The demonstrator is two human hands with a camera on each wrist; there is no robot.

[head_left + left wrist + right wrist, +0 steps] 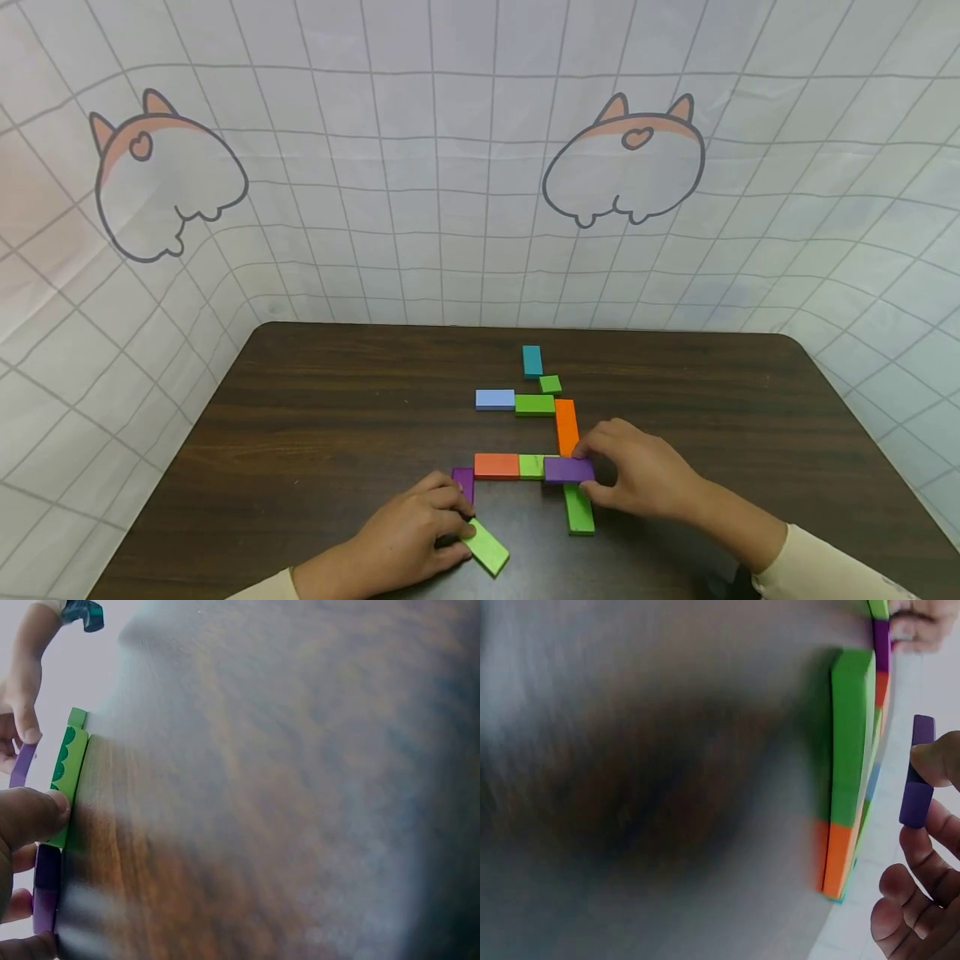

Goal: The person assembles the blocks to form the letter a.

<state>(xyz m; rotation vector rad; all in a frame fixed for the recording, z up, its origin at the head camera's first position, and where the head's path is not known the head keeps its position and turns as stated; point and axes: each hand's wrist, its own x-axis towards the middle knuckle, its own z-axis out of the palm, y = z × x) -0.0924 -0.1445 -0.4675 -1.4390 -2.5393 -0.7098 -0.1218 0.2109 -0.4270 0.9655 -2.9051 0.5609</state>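
My right hand point(645, 471) pinches a purple block point(567, 470) at its right end. In the right wrist view that purple block point(919, 772) is held up off the table, apart from the green block point(851, 735). My left hand point(416, 529) rests low on the table, its thumb and fingers on a light green block point(487, 547) that lies slanted. Its fingertips also touch a darker purple block point(463, 483). An orange-red block point(497, 467), a light green block point(531, 467), an orange block point(567, 427) and a long green block point(579, 510) lie around the held one.
Farther back lie a light blue block point(495, 400), a green block point(534, 406), a small green block point(551, 384) and a teal block point(532, 362). The dark wooden table point(337, 400) ends at a white gridded cloth point(420, 208). A dark object point(738, 583) sits near the right sleeve.
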